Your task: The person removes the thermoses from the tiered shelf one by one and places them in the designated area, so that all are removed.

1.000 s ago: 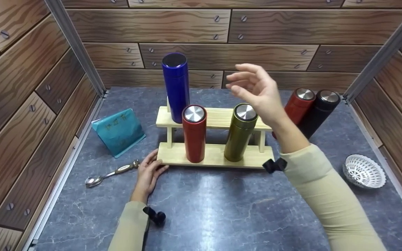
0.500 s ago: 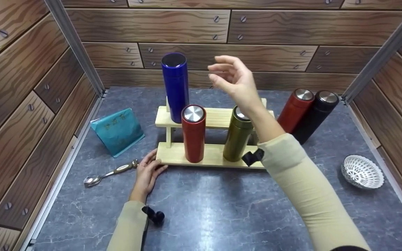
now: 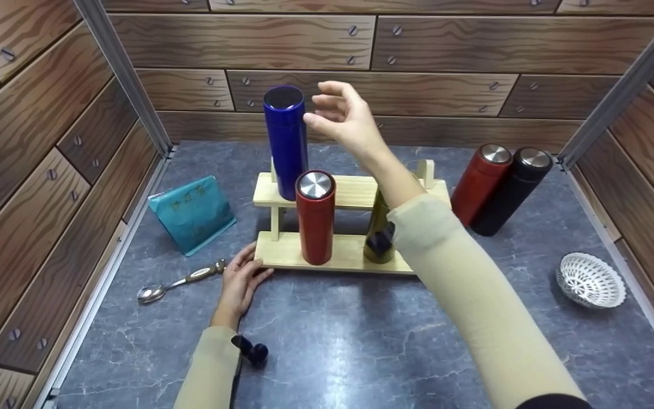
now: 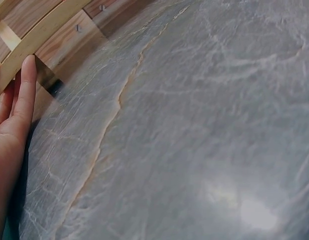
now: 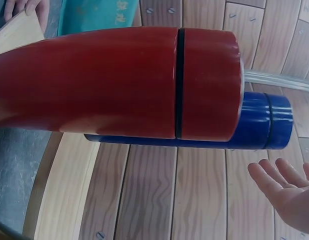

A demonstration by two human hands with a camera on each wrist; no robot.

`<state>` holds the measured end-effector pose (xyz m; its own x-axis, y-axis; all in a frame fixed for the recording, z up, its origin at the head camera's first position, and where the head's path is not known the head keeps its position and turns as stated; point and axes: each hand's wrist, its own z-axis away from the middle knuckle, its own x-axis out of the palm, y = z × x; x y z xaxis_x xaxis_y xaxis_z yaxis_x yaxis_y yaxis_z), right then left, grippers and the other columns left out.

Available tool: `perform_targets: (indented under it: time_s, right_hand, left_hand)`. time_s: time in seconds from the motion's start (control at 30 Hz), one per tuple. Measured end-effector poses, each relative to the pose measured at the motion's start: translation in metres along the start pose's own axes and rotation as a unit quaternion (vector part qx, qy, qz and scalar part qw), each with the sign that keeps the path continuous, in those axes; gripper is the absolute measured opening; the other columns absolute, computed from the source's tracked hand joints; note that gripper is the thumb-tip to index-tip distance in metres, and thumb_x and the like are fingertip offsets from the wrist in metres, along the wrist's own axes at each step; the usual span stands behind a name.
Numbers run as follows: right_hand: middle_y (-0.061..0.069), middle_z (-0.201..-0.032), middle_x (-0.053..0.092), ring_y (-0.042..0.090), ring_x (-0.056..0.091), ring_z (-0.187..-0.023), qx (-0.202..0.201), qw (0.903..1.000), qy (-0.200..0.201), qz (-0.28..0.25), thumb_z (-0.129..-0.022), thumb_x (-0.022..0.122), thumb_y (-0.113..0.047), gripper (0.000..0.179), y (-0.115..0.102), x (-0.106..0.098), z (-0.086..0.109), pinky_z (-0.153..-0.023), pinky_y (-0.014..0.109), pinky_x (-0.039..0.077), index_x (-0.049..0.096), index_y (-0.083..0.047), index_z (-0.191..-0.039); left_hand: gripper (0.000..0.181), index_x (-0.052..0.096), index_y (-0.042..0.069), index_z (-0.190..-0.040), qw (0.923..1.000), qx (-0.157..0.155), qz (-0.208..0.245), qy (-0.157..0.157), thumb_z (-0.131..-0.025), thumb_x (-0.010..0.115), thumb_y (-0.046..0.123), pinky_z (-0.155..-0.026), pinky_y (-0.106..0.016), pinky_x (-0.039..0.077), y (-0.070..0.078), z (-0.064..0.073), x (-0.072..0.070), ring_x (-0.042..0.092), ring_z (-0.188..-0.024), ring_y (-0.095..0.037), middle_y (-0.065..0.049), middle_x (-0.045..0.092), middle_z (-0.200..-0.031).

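A two-tier wooden shelf rack (image 3: 355,196) stands mid-table. My left hand (image 3: 240,281) pinches its lower front-left corner; in the left wrist view, fingers (image 4: 25,95) lie along the plank's underside. On the upper tier stands a blue vacuum flask (image 3: 286,145). A red flask (image 3: 317,227) and an olive-green flask (image 3: 380,238) stand on the lower tier, the green one partly hidden by my right sleeve. My right hand (image 3: 349,116) is raised just right of the blue flask's top, fingers loosely curved, holding nothing. In the right wrist view, a gap shows between it and the blue flask (image 5: 264,122).
Another red flask (image 3: 481,182) and a black flask (image 3: 511,190) stand side by side right of the rack. A white openwork basket (image 3: 591,281) sits at the right. A teal pouch (image 3: 193,213) and a spoon (image 3: 182,282) lie left. Wood-patterned walls (image 3: 327,42) enclose the table.
My right hand has moved left, from above the green flask to beside the top of the blue one. My left hand and the rack have stayed in place.
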<state>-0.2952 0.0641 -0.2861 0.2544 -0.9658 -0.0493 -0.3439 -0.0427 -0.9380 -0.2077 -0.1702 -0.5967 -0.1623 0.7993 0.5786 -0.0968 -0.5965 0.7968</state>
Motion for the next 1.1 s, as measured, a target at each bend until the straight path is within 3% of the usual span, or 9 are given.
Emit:
perform_targets:
  time_s: [0.23,0.73,0.9,1.1]
  right_hand:
    - [0.016,-0.123,0.052,0.03,0.054,-0.11,0.04,0.9992,0.002,-0.009,-0.076,0.075,-0.006,0.064,0.008,0.013,-0.013,-0.087,0.033,0.05,0.042,-0.003,-0.131]
    - [0.012,-0.123,0.052,0.02,0.049,-0.113,0.056,0.997,-0.029,0.043,-0.07,0.081,-0.013,0.076,0.026,0.029,-0.034,-0.087,0.036,0.048,0.04,-0.009,-0.134]
    - [0.009,-0.118,0.056,0.021,0.053,-0.107,0.053,0.9969,-0.034,0.047,-0.067,0.083,-0.01,0.078,0.033,0.032,-0.036,-0.087,0.035,0.047,0.042,-0.012,-0.134]
    - [0.007,-0.111,0.058,0.02,0.056,-0.101,0.036,0.9982,-0.01,0.046,-0.062,0.085,-0.007,0.072,0.032,0.032,-0.034,-0.084,0.034,0.049,0.049,-0.013,-0.124]
  left_hand:
    - [0.051,0.045,0.002,-0.135,1.0,-0.001,0.0,0.002,-0.086,0.054,-0.007,-0.08,-0.042,0.053,0.001,0.0,-0.001,0.057,-0.099,-0.028,-0.017,0.047,-0.124]
    - [0.05,0.046,0.004,-0.134,0.9998,0.003,-0.016,0.008,-0.086,0.055,-0.004,-0.08,-0.043,0.053,0.003,-0.002,-0.002,0.057,-0.103,-0.029,-0.017,0.046,-0.126]
    - [0.051,0.045,0.003,-0.134,0.9999,0.002,-0.014,0.005,-0.085,0.055,-0.005,-0.08,-0.043,0.053,0.001,0.0,-0.002,0.057,-0.102,-0.029,-0.018,0.047,-0.125]
    - [0.05,0.046,0.003,-0.134,0.9999,0.004,-0.014,0.001,-0.085,0.055,-0.006,-0.079,-0.043,0.053,0.0,-0.001,0.001,0.057,-0.101,-0.028,-0.018,0.048,-0.124]
